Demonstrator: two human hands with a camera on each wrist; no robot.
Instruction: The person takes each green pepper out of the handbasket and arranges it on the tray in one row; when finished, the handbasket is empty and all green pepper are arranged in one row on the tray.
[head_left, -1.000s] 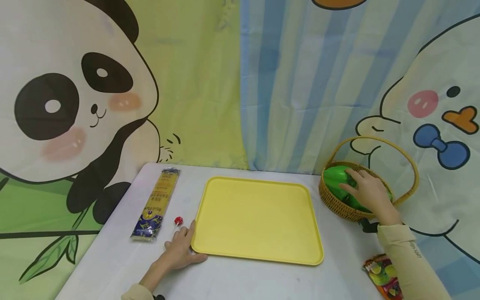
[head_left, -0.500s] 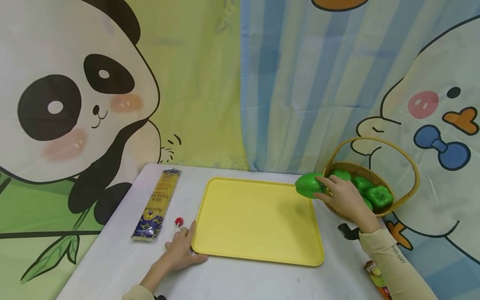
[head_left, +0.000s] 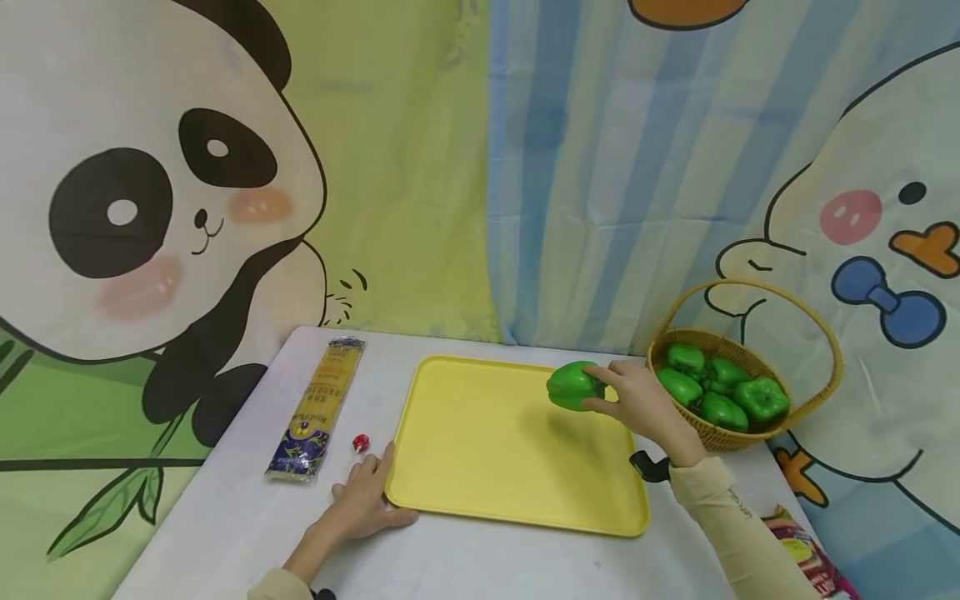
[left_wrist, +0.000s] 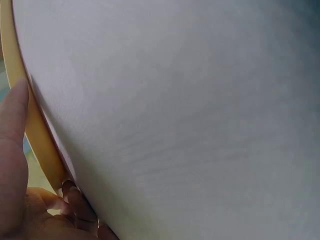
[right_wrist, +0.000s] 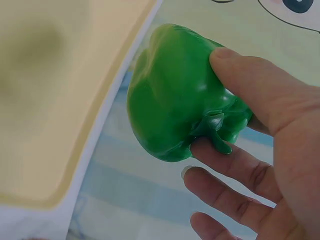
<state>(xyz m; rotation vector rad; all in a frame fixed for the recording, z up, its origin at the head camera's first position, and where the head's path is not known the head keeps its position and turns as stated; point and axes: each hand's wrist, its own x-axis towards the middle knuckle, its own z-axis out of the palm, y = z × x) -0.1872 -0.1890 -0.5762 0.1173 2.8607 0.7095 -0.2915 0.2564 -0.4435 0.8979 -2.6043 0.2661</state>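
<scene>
A green bell pepper (head_left: 573, 386) hangs above the right part of the yellow tray (head_left: 480, 450), casting a shadow on it. My right hand (head_left: 637, 404) pinches it near the stem end; in the right wrist view the thumb lies on one side of the pepper (right_wrist: 175, 95) and a finger sits by the stem. At the tray's near left corner, my left hand (head_left: 366, 500) rests with its fingers along the rim. The left wrist view shows that hand's thumb against the tray edge (left_wrist: 37, 125). To the right stands a wicker basket (head_left: 720, 440) holding several more green peppers (head_left: 760, 400).
Left of the tray lies a long yellow and blue packet (head_left: 318, 408). A red lollipop (head_left: 361, 443) lies close to my left fingers. At the table's right edge is a colourful packet (head_left: 810, 550), partly behind my right sleeve. A printed cloth (head_left: 420, 167) hangs behind the table.
My right hand has lifted one pepper out of the basket and carried it left until it is over the tray. My left hand has stayed at the tray's corner.
</scene>
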